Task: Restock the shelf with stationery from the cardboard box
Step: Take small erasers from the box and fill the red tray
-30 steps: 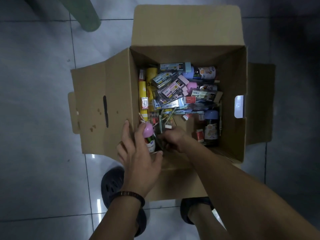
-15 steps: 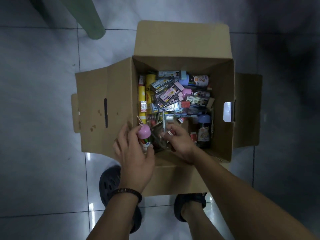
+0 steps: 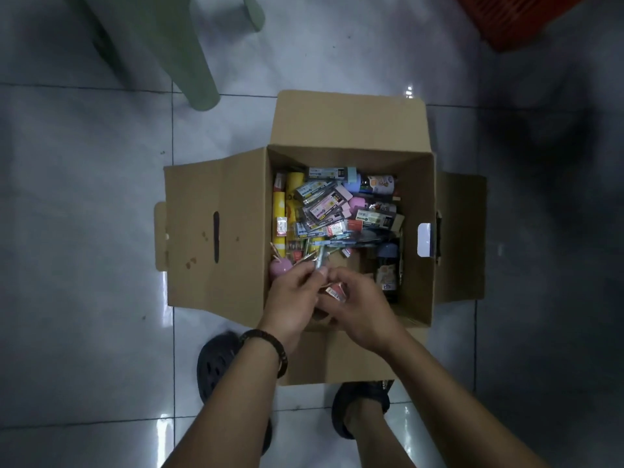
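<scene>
At the far left, a pale green stool leg (image 3: 199,79) is seen on the tiled floor (image 3: 84,231). Right of it, the left flap (image 3: 202,258) of the cardboard box (image 3: 349,126) is folded flat outward. Inside the box, yellow tubes (image 3: 282,204) are stood against the left wall, and a pink-capped bottle (image 3: 280,269) is lodged in the near left corner, just beside the left hand (image 3: 293,298).

That hand's fingers are curled round a slim packet (image 3: 320,260), which is pinched under the thumb. Its long axis runs near to far, with the free end pointed away from the person, over the loose stationery (image 3: 337,207) heaped in the far half of the box.

Just right of it, a small red-and-white packet (image 3: 336,292) is pinched at the curled fingertips of the right hand (image 3: 359,314). It lies crosswise between the two hands, which are nearly touching above the near edge of the box. A blue-capped bottle (image 3: 388,265) is laid along the right wall, and a red crate (image 3: 526,18) is glimpsed at the far right.

The gathering step is judged to be under way. Both items are already grasped, so the heap lies farther off than the fingers, and the left hand is nearer to the tubes and the pink bottle. No shelf is in view, so a lift clear of the rim would be called for next.
</scene>
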Demonstrator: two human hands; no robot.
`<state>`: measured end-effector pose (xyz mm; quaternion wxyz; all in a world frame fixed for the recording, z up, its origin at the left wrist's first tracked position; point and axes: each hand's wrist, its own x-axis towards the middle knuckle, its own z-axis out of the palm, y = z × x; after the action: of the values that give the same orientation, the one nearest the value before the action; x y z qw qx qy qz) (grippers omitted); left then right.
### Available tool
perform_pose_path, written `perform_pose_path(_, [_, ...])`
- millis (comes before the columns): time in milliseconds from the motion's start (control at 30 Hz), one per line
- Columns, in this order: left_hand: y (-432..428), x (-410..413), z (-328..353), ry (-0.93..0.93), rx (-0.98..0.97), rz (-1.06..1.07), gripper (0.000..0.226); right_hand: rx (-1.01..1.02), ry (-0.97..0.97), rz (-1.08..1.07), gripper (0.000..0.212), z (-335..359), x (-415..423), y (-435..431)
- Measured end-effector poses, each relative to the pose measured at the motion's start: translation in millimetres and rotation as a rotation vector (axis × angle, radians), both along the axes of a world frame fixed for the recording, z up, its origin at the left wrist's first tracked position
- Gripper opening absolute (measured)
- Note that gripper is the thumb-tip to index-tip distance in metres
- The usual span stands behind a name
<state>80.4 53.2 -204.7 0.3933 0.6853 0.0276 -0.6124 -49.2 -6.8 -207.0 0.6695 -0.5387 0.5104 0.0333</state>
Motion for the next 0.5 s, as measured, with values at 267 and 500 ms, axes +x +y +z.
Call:
perform_pose_path(267, [20,21,-17,-0.240,0.093,0.063,0.025,-0.140,0.374,-0.348,0.017,-71,20,-35])
perform_pose_path(500, [35,18,-25,-0.145,0.001,-0.016,0.025,-0.755,0.757,0.503,0.047,-147,41,-81])
